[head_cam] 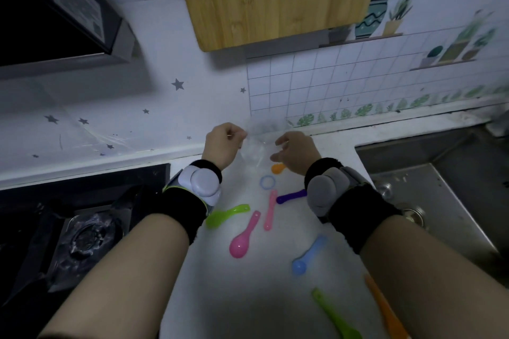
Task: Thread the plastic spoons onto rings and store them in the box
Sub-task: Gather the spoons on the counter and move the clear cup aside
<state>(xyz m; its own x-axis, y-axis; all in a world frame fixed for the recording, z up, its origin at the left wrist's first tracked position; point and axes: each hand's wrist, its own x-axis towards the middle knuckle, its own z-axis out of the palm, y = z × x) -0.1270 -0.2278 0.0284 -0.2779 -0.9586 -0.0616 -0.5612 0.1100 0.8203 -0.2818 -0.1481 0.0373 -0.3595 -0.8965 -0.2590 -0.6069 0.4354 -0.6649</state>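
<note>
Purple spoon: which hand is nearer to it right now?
Right. The right hand sits just beyond the purple spoon, its wrist covering the spoon's end; the left hand is farther, up-left.

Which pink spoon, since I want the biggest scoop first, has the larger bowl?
The bright pink spoon, lying nearer the camera: its bowl is wide and round, while the pale pink spoon beside it is slim throughout.

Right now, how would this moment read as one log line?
left hand: pinches clear plastic | right hand: beside it, grip unclear | ring, spoons: loose on counter
</note>
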